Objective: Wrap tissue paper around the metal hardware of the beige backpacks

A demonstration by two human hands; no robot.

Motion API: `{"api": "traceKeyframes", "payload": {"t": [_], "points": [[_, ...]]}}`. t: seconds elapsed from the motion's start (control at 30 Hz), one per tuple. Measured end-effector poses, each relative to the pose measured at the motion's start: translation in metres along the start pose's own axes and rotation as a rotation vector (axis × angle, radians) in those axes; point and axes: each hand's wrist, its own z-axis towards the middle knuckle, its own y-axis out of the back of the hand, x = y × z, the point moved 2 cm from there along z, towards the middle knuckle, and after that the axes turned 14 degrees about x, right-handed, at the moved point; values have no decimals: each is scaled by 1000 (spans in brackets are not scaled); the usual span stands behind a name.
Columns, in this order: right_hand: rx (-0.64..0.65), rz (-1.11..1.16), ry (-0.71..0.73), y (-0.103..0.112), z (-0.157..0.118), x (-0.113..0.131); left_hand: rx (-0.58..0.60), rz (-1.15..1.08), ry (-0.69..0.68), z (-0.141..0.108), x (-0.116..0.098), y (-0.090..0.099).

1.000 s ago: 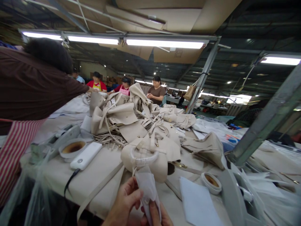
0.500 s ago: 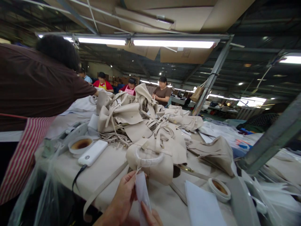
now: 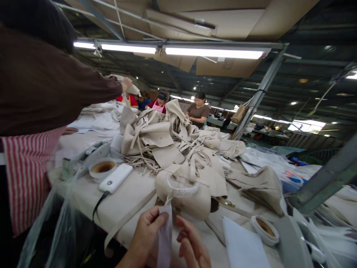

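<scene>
Through the head camera I saw the white strip [image 3: 165, 236] above the near edge of the table [image 3: 83, 191], pinched in my left hand [image 3: 146, 230]; my right hand [image 3: 193, 243], fingers parted, held nothing beside it. Beyond lay a beige bag [image 3: 192, 204].

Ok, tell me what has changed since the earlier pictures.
The right hand has let go of the white strip and sits apart to its right. A co-worker's hand has risen, holding white material. The left hand still pinches the strip; the beige handbag stays in place.
</scene>
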Motion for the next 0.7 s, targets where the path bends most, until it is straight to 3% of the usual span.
{"api": "traceKeyframes", "payload": {"t": [0.13, 0.27, 0.33, 0.43, 0.5, 0.7], "points": [[132, 9, -47, -8, 35, 20, 10, -74, 47, -1, 1, 2], [254, 104, -98, -25, 48, 28, -37, -142, 15, 3, 1, 6], [257, 128, -127, -27, 48, 27, -111, -46, -96, 4, -2, 9], [248, 156, -139, -28, 45, 25, -242, 304, -318, 0, -10, 10], [230, 171, -129, -28, 44, 23, -255, 486, -386, -5, -13, 7], [151, 216, -75, -30, 44, 13, -122, 447, -268, -13, -4, 3]]}}
